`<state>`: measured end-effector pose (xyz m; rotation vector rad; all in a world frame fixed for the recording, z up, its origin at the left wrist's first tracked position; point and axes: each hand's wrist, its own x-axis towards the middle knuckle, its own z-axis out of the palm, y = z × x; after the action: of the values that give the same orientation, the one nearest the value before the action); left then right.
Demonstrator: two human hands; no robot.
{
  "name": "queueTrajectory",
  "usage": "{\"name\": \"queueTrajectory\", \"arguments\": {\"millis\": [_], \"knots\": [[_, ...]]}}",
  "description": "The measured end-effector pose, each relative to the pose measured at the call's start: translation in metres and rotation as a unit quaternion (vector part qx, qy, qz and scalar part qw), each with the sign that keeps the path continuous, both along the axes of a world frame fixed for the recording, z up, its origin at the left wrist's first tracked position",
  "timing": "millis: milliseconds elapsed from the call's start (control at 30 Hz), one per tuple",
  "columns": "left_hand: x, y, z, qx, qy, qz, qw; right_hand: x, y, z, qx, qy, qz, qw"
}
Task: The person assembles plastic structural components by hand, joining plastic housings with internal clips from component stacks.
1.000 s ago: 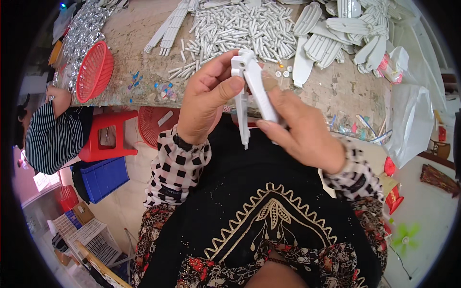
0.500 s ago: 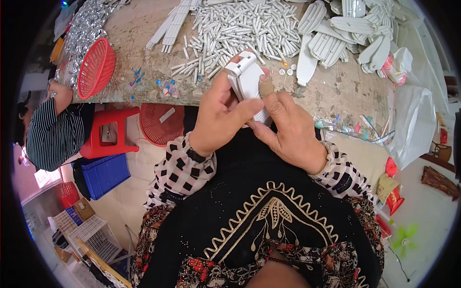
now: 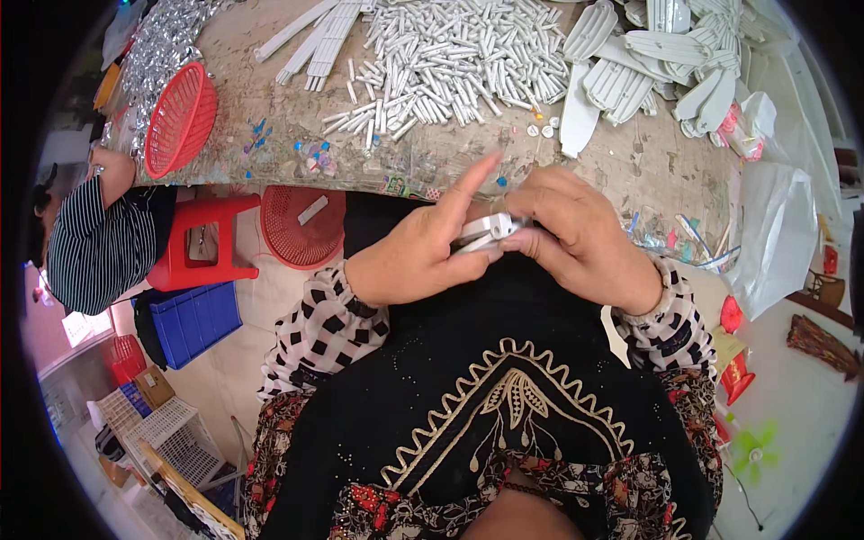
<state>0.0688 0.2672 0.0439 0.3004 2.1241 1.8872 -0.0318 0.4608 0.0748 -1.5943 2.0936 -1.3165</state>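
Just off the table's near edge, a white hinged-looking plastic piece (image 3: 486,232) is held between my two hands, one end with a small hole showing. My left hand (image 3: 409,252) grips it from the left, thumb along its near side and one finger pointing up and away. My right hand (image 3: 589,236) pinches the right end between thumb and curled fingers. Much of the piece is hidden by the fingers. Beyond them on the table lies a heap of short white plastic pins (image 3: 463,58). Long flat white plastic parts (image 3: 580,112) are piled to its right.
A worn wooden table (image 3: 270,99) spans the far side. On its left stand a red basket (image 3: 182,121) and silvery wrapped bits (image 3: 166,63). Below are a red stool (image 3: 205,238), a red basket (image 3: 301,229) and a blue crate (image 3: 193,324). Another person's striped sleeve (image 3: 99,243) is at far left.
Both hands have come nearer with the white piece, which is turned so its end shows. My right hand has shifted right to that end, and a left finger has lifted off.
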Motion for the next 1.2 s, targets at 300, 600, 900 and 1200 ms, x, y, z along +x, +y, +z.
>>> {"name": "queueTrajectory", "arguments": {"millis": [300, 600, 900, 1200], "knots": [[0.02, -0.007, -0.031, -0.114, 0.065, 0.031, 0.991, 0.001, 0.001, -0.014, 0.041, -0.041, 0.014, 0.998], [0.019, -0.025, -0.045, -0.189, 0.017, 0.159, 0.969, -0.045, -0.044, -0.065, 0.098, -0.119, -0.143, 0.978], [-0.007, -0.036, -0.031, -0.371, -0.007, 0.17, 0.913, -0.053, -0.068, -0.088, 0.153, 0.181, -0.205, 0.949], [-0.021, -0.029, -0.015, -0.455, -0.042, 0.112, 0.882, -0.036, -0.041, -0.056, 0.079, 0.1, -0.124, 0.984]]}}
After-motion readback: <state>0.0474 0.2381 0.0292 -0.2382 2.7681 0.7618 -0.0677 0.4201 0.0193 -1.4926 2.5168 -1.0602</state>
